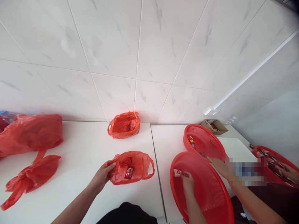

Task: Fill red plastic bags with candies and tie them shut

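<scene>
My left hand (102, 174) grips the left edge of an open red plastic bag (143, 172), thumb over the rim. Inside that bag lies a dark red-brown wrapped packet (129, 172); another reddish one beside it is partly hidden by the film. My right hand (188, 183) reaches into the nearer red plastic basket (210, 180), fingers pinched at the edge of a small white-and-red packet (177, 172). A second open red bag (124, 125) stands farther back by the wall.
A co-worker's hand (218, 166) is near the back basket (204, 137), which holds a few packets. Another hand reaches into a full basket (259, 149) at far right. Filled red bags (35, 133) lie at left. A cardboard box (215, 126) stands behind.
</scene>
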### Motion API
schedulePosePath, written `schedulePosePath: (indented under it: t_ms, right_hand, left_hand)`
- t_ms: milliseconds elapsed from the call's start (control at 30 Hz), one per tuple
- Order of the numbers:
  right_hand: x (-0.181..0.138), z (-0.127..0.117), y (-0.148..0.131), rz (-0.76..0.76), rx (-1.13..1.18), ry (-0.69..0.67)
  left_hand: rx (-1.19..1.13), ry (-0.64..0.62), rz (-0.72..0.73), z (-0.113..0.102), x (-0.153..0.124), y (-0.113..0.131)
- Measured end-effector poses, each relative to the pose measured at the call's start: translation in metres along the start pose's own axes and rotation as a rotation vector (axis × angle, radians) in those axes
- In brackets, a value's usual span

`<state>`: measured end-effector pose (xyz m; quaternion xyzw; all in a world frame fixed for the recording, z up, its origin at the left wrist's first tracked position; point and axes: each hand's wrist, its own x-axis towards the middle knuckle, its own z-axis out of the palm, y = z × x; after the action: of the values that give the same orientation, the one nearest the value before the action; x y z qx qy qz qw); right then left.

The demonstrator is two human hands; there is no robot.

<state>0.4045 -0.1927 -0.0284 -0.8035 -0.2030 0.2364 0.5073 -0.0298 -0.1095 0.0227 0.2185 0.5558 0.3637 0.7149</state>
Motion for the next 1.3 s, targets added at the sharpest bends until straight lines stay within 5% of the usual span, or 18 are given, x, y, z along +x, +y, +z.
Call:
schedulePosePath:
  t_ms: [133, 367, 800, 933, 1133, 1300]
  right_hand:
    - [-0.018, 0.006, 0.005, 0.008, -0.015, -0.039]
    - [-0.041, 0.016, -0.057, -0.236, 0.059, -0.205]
    - [-0.133, 0.159, -0.07, -0.181, 0.073, -0.735]
    - [-0.129, 0.158, -0.074, -0.237, -0.095, -0.761]
    - [-0.109, 0.136, -0.065, -0.352, -0.216, -0.498]
    - [-0.109, 0.13, -0.034, -0.156, -0.416, -0.564]
  left_hand:
    - [0.001, -0.014, -0.003, 0.001, -0.002, 0.001]
    - [-0.003, -0.029, -0.007, 0.004, -0.006, 0.001]
    - [-0.097, -0.057, 0.082, 0.002, -0.012, -0.007]
    - [-0.106, -0.079, 0.106, -0.002, -0.013, -0.005]
    - [-0.15, -0.091, 0.133, -0.01, -0.01, -0.001]
    - [-0.117, -0.057, 0.189, -0.016, -0.006, 0.004]
